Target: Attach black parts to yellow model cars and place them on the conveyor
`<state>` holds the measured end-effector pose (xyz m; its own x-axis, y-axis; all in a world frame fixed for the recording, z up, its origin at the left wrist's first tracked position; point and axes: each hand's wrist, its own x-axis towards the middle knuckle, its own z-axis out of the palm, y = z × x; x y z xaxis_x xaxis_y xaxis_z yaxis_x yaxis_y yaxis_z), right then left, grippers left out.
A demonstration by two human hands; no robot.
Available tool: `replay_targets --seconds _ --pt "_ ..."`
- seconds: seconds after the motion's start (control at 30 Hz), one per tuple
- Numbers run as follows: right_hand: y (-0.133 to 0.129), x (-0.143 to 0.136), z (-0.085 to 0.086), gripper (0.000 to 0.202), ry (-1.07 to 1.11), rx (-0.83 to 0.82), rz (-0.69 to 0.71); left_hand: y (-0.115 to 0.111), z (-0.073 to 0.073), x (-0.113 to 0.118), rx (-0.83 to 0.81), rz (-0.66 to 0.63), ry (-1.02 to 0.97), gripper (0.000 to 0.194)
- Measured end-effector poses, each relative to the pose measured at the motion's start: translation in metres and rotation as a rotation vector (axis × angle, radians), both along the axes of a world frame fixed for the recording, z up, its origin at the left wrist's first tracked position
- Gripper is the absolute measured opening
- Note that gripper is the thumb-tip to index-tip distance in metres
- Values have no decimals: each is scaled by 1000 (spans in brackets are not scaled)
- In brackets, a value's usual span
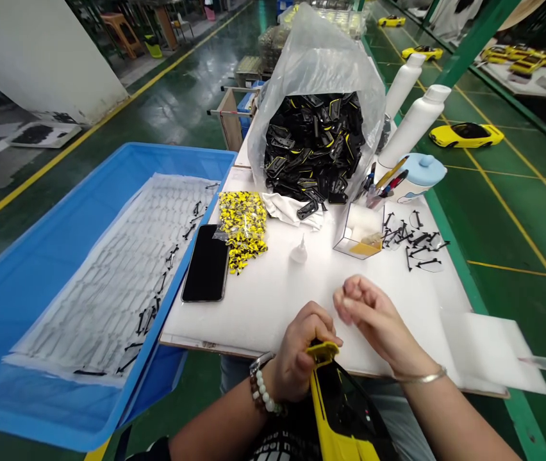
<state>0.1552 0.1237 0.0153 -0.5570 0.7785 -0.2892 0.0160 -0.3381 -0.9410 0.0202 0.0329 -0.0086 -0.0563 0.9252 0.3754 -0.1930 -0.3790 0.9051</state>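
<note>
My left hand (302, 349) is wrapped round the end of a yellow and black toy car body (330, 410), near its yellow spoiler-like part, at the table's front edge. The car's lower end leans over my lap. Just right of it, my right hand (366, 310) hovers above the white table, fingers curled together; whether something small is between them is too blurred to tell. A small white dropper bottle (298, 251) stands on the table beyond my hands. Farther back, a clear plastic bag (321, 64) lies open with many black and yellow parts (316, 141).
Left of the table is a blue bin (61, 211) with a white sheet and thin black parts. A phone (206, 262), yellow-black pieces (243, 224), a small box (360, 230), white bottles (414, 125), a lidded cup (420, 176) and scattered black parts (414, 240) lie around the tabletop.
</note>
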Motion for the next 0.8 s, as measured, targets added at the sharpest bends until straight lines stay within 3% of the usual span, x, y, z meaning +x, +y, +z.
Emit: replay_targets --seconds 0.1,0.23,0.33,0.47,0.6,0.8 --pt "21 -22 -19 48 -181 244 -168 -2 1 0 70 -23 55 61" --pt "33 -56 -35 66 -366 475 -162 -3 4 2 104 -6 66 57" --pt "39 -70 -40 50 -415 552 -144 -2 4 3 97 15 44 56" --pt "43 -75 -43 30 -363 538 -191 2 0 2 133 -2 12 56" --pt "35 -62 -30 35 -137 370 -297 6 1 0 182 -43 -13 51" --pt "-4 -1 23 40 194 134 -616 1 8 5 -201 11 -268 58"
